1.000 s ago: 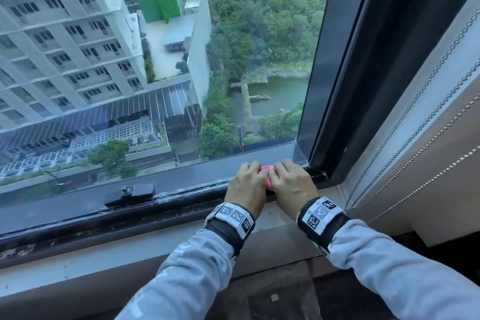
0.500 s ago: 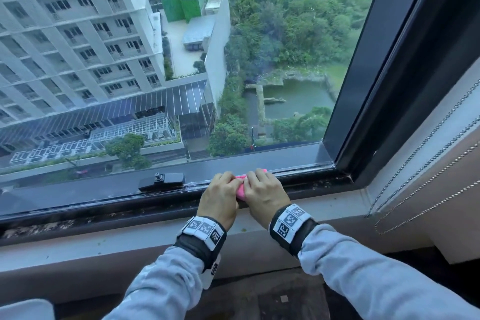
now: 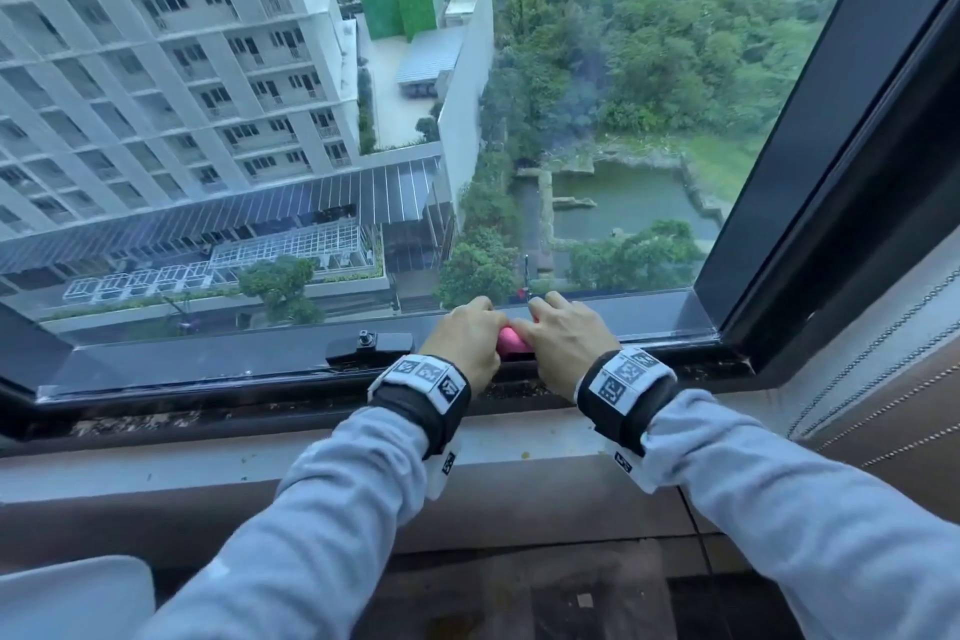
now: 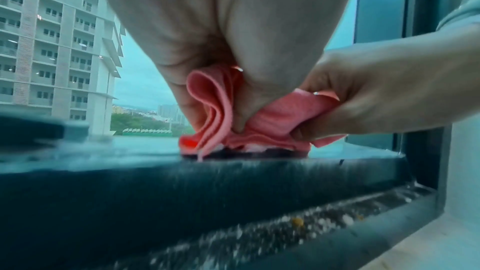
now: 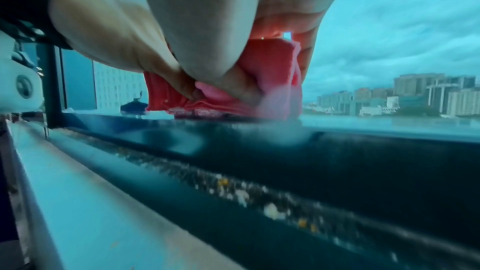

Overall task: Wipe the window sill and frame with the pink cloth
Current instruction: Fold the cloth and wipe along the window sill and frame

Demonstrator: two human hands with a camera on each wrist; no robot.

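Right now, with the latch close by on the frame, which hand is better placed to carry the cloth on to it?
Probably the left hand: it grips the pink cloth on the side nearest the black latch; the right hand lies farther away.

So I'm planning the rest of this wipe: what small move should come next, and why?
Probably keep sliding the pink cloth leftward along the dark frame ledge, stopping short of the black latch. Both the left hand and right hand grip the bunched cloth and press it on the ledge. The latch sits just left, and gritty debris lies in the lower track.
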